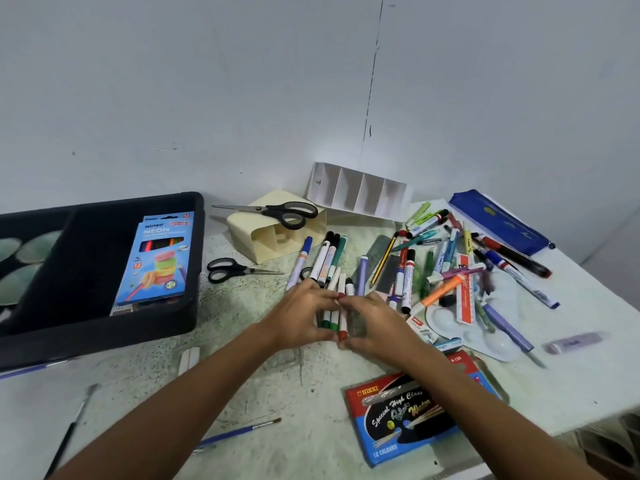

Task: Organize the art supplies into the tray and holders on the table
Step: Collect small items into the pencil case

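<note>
Reaching forward over the speckled pale-green table [263, 403], both bare forearms converge at the middle of the view. The left hand [298, 315] and the right hand [372, 325] face each other, fingers curled inward, and between them they clasp a small bundle of white-barrelled felt-tip markers with green and red caps [335, 320], squeezing it from either side. The bundle lies low over the tabletop, its capped ends pointing toward the person.

Just beyond the hands lies a loose row of more markers [329, 258], and to the right a jumbled heap of pens, markers and a ruler [460, 268] spreads across a white paint palette [498, 344]. The black plastic tray [166, 323] sits well apart on the left, with a blue box of neon coloured pencils [157, 258] inside. A cream plastic holder [277, 237] lies tipped on its side behind, black-handled scissors [277, 213] resting on it; a white divided holder [360, 195] stands against the wall.
</note>
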Motion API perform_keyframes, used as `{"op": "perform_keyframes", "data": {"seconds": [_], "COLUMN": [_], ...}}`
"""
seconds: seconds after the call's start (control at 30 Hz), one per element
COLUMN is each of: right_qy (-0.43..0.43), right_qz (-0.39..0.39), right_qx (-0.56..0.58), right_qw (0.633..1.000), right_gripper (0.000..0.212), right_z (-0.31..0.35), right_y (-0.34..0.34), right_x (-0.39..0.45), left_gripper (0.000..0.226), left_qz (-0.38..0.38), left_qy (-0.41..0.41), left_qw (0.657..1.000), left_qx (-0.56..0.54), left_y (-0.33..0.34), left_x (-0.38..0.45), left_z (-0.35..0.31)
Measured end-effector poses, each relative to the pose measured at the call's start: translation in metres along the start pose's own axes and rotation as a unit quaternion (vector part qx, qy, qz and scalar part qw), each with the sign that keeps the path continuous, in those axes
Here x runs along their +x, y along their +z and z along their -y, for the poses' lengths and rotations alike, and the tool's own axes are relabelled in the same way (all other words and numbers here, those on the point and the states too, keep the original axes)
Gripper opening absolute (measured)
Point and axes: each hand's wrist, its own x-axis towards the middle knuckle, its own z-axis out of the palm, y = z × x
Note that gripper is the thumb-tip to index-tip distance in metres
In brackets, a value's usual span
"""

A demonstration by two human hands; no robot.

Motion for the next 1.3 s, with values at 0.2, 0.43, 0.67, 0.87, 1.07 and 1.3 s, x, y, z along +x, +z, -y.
{"op": "perform_keyframes", "data": {"seconds": [0.2, 0.43, 0.67, 0.87, 1.07, 1.3], "right_qy": [0.006, -0.003, -0.106, -0.171, -0.18, -0.184], "right_qz": [0.025, -0.011, 0.071, 0.131, 0.174, 0.188], "right_qx": [0.066, 0.17, 0.193, 0.169, 0.122, 0.104], "right_qw": [0.997, 0.985, 0.973, 0.962, 0.96, 0.959], "right_gripper": [0.089, 0.088, 0.071, 0.06, 0.063, 0.059], "right_z": [0.001, 0.009, 0.08, 0.128, 0.143, 0.149], "right_y": [-0.007, -0.016, 0.019, 0.046, 0.053, 0.057], "right_x": [0.005, 0.009, 0.04, 0.056, 0.061, 0.062], "left_gripper": [0.061, 0.056, 0.051, 0.056, 0.054, 0.049], "left_qz": [-0.014, -0.113, -0.129, -0.169, -0.159, -0.138], "left_qy": [-0.016, -0.026, -0.103, -0.177, -0.194, -0.2], "left_qw": [1.0, 0.987, 0.982, 0.967, 0.967, 0.969], "left_qx": [-0.005, -0.112, -0.091, -0.065, -0.042, -0.031], "left_y": [0.0, -0.021, -0.052, -0.056, -0.045, -0.042], "left_x": [0.002, -0.027, -0.119, -0.18, -0.19, -0.191], "left_z": [0.0, -0.002, 0.031, 0.053, 0.065, 0.071]}}
